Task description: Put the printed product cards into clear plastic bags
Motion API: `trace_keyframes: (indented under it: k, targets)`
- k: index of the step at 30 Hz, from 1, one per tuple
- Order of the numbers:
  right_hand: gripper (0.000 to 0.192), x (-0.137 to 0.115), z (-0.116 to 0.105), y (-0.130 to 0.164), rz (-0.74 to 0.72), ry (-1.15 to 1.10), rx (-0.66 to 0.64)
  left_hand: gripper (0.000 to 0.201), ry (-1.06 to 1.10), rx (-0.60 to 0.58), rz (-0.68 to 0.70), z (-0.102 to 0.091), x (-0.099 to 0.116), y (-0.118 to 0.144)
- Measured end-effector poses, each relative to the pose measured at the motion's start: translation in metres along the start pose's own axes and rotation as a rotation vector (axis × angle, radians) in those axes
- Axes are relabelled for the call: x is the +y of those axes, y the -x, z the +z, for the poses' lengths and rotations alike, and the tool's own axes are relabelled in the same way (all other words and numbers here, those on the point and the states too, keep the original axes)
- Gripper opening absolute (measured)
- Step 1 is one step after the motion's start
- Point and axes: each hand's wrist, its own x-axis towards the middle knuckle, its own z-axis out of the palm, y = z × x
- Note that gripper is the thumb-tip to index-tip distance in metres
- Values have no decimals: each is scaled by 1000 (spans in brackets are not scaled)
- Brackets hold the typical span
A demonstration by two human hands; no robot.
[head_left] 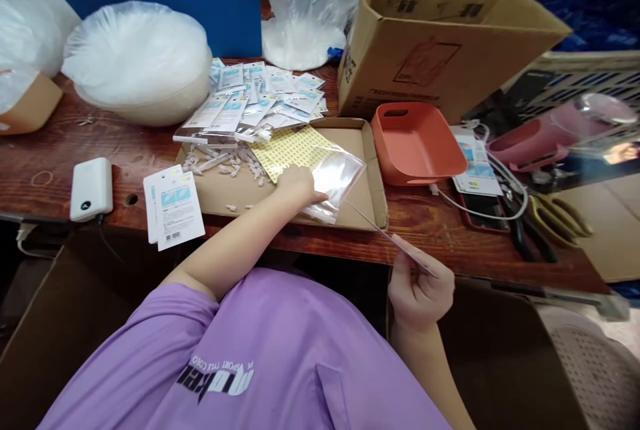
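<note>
The left hand is down flat on the shallow cardboard tray, fingers curled over the edge of a clear plastic bag and pressing on it. That bag lies across the tray's right half, partly over a yellow sheet printed with rows of tiny marks. The right hand hangs near the table's front edge, closed on a thin flat card, pinched at its lower end between thumb and fingers; we see the card edge-on, slanting up toward the tray. Small white plastic pieces lie scattered on the tray's left side. Behind them, a heap of sealed packets with blue-and-white labels spills over the tray's back edge. Left of the tray, two more packets sit stacked by a white power bank. Just right of the tray stands an orange plastic bin, and behind that an open cardboard box. Far left, a big white bowl wrapped in plastic. Over on the right, yellow-handled scissors and a white cable.
</note>
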Motion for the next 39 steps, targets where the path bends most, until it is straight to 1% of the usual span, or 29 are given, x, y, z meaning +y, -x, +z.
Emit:
trace_keyframes:
  k: [2, 4, 8, 10, 12, 15, 16, 17, 18, 19, 20, 22, 24, 25, 28, 30, 34, 37, 39]
  targets:
    - [28, 1, -2, 5, -2, 0, -10, 50, 7, 17, -7, 2, -4, -2]
    - [30, 3, 0, 5, -38, 1, -14, 47, 27, 40, -33, 0, -6, 1]
    - [29, 7, 8, 0, -111, 11, -42, 58, 136, 156, -59, -4, -11, 6]
    - [29, 9, 11, -1, -137, 25, -59, 58, 186, 208, -44, -7, -14, 8]
    - [32, 10, 14, -2, -165, 23, -96, 45, 201, 226, -38, -9, -17, 9]
    - [36, 9, 15, -3, -217, 18, -154, 17, 204, 254, -12, -14, -19, 13]
    - [36, 7, 15, -4, -247, 19, -172, 11, 216, 269, 2, -15, -19, 16]
    - [35, 5, 14, -5, -288, 17, -193, 8, 272, 278, 17, -16, -19, 20]
    - [35, 2, 14, -6, -342, 7, -219, 7, 389, 268, 24, -17, -18, 25]
    - [33, -1, 14, -7, -406, -12, -252, 6, 562, 231, 18, -18, -18, 30]
    - [31, -5, 14, -8, -470, -34, -284, 5, 771, 167, 3, -19, -17, 36]
    - [27, -12, 17, -11, -571, -67, -329, 4, 1172, 0, -41, -22, -17, 47]
    - [25, -18, 20, -13, -615, -69, -342, 5, 1400, -127, -70, -25, -18, 56]
    - [25, -20, 22, -14, -624, -65, -342, 8, 1471, -160, -77, -28, -19, 60]
    - [27, -22, 25, -16, -641, -44, -344, 16, 1622, -208, -108, -35, -24, 68]
    - [33, -21, 25, -17, -645, -4, -337, 19, 1667, -210, -138, -40, -28, 71]
    - [42, -22, 26, -21, -647, 81, -327, 21, 1660, -160, -162, -47, -34, 79]
    - [45, -27, 33, -23, -651, 203, -313, 18, 1646, -104, -131, -45, -35, 85]
    - [48, -34, 41, -25, -647, 237, -325, 14, 1640, -81, -90, -44, -34, 90]
